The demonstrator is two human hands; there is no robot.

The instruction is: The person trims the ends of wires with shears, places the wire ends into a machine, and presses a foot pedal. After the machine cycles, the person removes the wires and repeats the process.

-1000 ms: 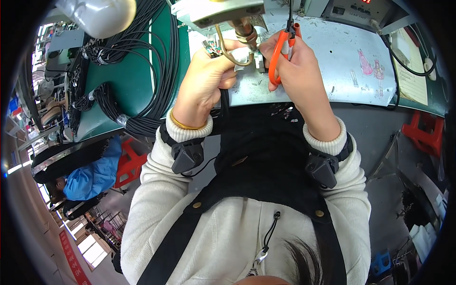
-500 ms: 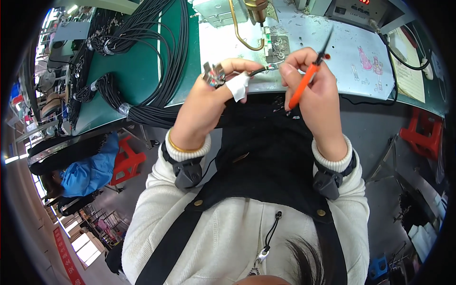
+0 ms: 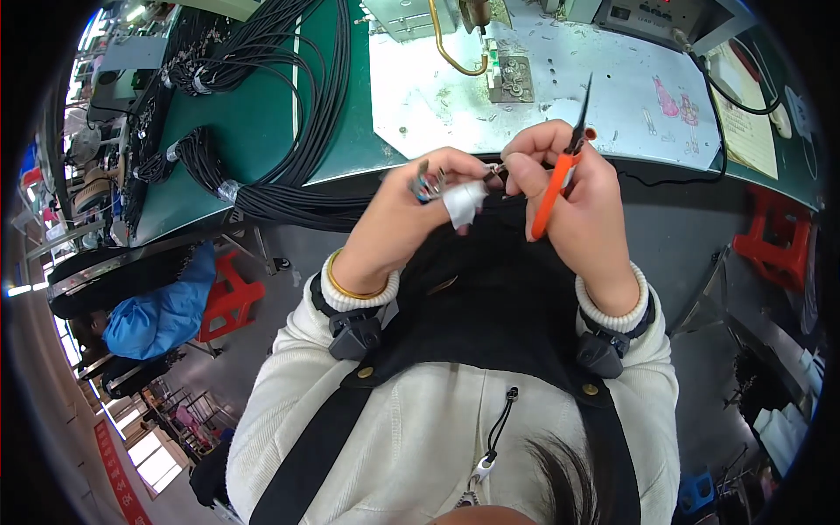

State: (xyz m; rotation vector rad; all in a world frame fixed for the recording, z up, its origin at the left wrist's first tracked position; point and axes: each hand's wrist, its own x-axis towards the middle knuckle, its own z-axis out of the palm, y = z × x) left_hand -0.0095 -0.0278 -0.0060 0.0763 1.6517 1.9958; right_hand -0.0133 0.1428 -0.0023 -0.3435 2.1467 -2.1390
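The green-topped counter (image 3: 262, 140) runs across the top of the view, with a pale metal work plate (image 3: 560, 96) set into it near its right end. Thick bundles of black cable (image 3: 289, 105) lie along the counter's left half, spilling over its near edge, likely kept within reach. Both hands are raised in front of the near edge, close together over the person's dark apron. The left hand (image 3: 411, 219), one finger wrapped in white tape (image 3: 461, 203), has its grip closed on a small metal connector piece (image 3: 426, 185), steadying it for fine work. The right hand (image 3: 577, 206) is clenched around orange-handled snips (image 3: 560, 179), blades pointing up and away, while its fingertips pinch at the piece, touching the left hand's fingers.
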